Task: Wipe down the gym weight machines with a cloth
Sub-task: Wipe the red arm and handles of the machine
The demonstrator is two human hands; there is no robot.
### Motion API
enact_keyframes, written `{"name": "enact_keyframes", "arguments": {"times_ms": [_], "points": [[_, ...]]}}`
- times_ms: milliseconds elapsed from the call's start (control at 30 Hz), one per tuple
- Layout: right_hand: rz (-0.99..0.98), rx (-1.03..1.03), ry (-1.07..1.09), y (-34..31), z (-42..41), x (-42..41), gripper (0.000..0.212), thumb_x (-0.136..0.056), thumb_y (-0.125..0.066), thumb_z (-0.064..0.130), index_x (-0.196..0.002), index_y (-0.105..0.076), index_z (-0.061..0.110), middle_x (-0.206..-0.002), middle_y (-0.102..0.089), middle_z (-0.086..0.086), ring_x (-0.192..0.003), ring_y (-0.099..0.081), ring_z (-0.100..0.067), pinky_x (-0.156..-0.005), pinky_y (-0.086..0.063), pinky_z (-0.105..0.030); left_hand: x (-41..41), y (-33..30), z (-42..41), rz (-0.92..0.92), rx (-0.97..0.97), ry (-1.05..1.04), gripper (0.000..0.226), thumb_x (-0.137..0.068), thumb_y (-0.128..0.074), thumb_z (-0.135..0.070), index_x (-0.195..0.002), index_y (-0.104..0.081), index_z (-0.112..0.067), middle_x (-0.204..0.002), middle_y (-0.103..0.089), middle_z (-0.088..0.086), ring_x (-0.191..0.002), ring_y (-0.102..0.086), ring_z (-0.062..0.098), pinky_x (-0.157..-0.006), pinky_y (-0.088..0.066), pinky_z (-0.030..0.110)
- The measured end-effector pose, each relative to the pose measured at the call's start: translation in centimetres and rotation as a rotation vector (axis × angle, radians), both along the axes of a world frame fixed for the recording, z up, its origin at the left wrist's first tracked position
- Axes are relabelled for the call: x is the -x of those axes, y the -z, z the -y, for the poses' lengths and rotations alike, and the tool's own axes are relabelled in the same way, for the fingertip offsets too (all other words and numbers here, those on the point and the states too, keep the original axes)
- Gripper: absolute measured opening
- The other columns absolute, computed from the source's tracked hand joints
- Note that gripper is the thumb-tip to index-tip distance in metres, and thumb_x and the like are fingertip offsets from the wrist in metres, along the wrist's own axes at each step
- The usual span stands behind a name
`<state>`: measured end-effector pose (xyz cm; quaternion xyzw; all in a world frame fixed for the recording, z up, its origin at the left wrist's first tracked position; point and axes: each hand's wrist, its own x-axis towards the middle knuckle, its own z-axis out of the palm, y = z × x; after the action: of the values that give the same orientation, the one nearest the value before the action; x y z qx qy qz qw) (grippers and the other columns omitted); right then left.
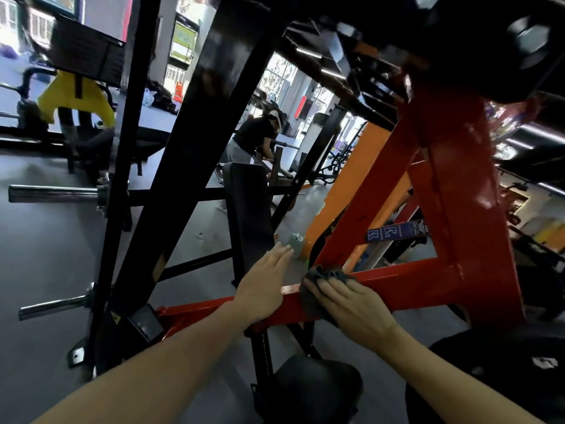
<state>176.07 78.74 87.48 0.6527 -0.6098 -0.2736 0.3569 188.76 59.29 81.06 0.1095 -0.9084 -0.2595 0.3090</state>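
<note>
Grey gym floor (46, 255); right hand (354, 304) presses crumpled dark cloth (324, 275) on glossy red bar (406, 272).

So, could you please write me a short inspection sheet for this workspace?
Surface: red bar of the machine, glossy.
Job's things: dark cloth pressed on the bar.
Clutter: small grey can on the floor.
Hands: left hand flat on the bar; right hand flat on the cloth.
Cables: nothing seen.
Surroundings: black frame, black bench, another person bent over equipment.
</note>
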Motion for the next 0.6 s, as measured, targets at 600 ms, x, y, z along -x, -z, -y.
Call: {"name": "enact_keyframes", "arguments": {"times_ms": [600], "points": [[-0.051, 0.608, 0.229, -14.7, 1.6, -0.9, 0.066, -0.09, -0.057, 0.014, -0.153, -0.039, 0.005, -0.158, -0.038, -0.017, -0.146, -0.035, -0.032, -0.113, -0.038, -0.043, 4.0, -23.0, 3.0, -0.326, 1.114, -0.037, 0.076, -0.094, -0.035, 0.003, -0.163, -0.005, -0.012, -0.171, 0.004, 0.005, -0.156, 0.012, 0.027, -0.128, 0.0, 0.04]]}}
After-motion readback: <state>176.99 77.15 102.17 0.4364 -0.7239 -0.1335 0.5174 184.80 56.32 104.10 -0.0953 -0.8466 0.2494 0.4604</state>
